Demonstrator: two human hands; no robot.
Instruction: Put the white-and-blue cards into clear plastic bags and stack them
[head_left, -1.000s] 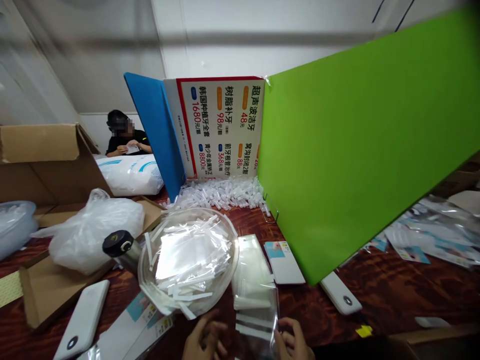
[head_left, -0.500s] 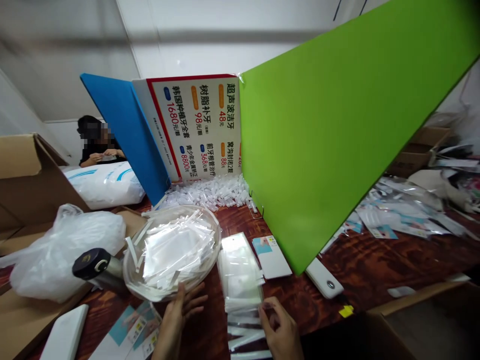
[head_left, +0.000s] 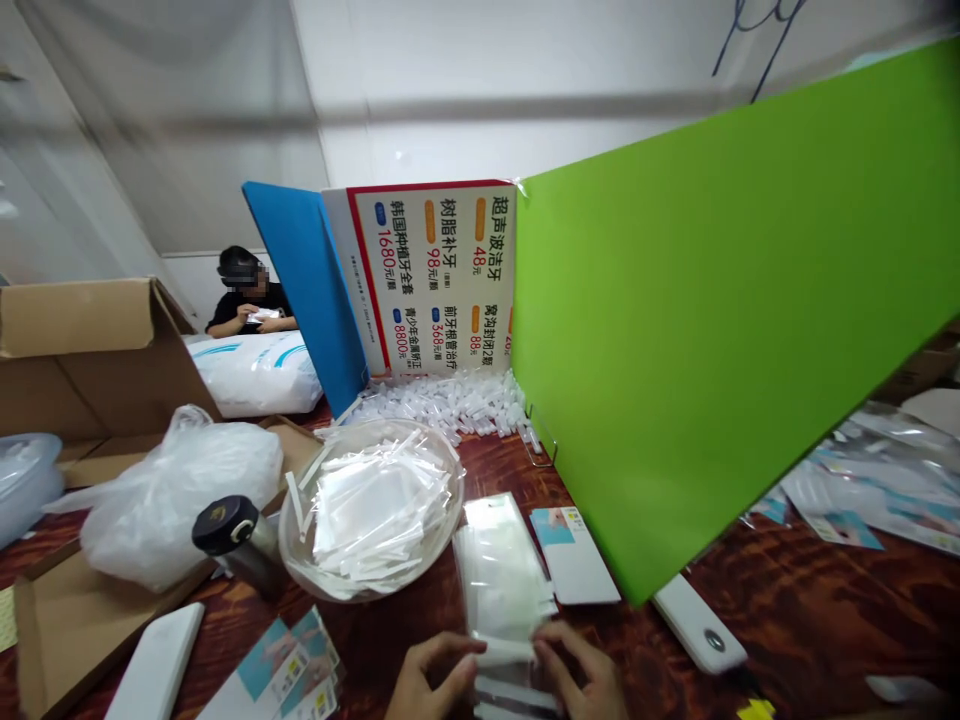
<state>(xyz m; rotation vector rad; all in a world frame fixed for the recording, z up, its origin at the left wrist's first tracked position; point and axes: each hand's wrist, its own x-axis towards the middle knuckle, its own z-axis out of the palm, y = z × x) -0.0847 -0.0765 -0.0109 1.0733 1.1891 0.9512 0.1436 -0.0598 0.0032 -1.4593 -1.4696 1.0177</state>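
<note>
In front of me a stack of clear plastic bags (head_left: pixel 501 570) lies lengthwise on the table, with white strips across its near end. My left hand (head_left: pixel 439 678) is at the left edge of the stack, thumb and forefinger curled in on the end of a white-edged bag. At the opposite edge my right hand (head_left: pixel 577 672) pinches the same bag, its fingertips near the strip. The exact contact of the fingertips is hard to see. Behind my left hand stands a round clear tub (head_left: pixel 300 570) heaped with plastic bags and white strips.
Printed cards (head_left: pixel 574 560) lie right of the stack, others (head_left: pixel 262 670) at left. A flask (head_left: pixel 238 540), a bulging plastic bag (head_left: pixel 184 490) and cardboard (head_left: pixel 75 630) stand left. Small white pieces (head_left: pixel 442 400) lie before upright boards (head_left: pixel 720 330). A person (head_left: pixel 251 295) sits beyond.
My left hand has moved from the tub's near rim, fingers spread, to the left side of the bag stack. My right hand stays at the right edge. The view has swung left.
</note>
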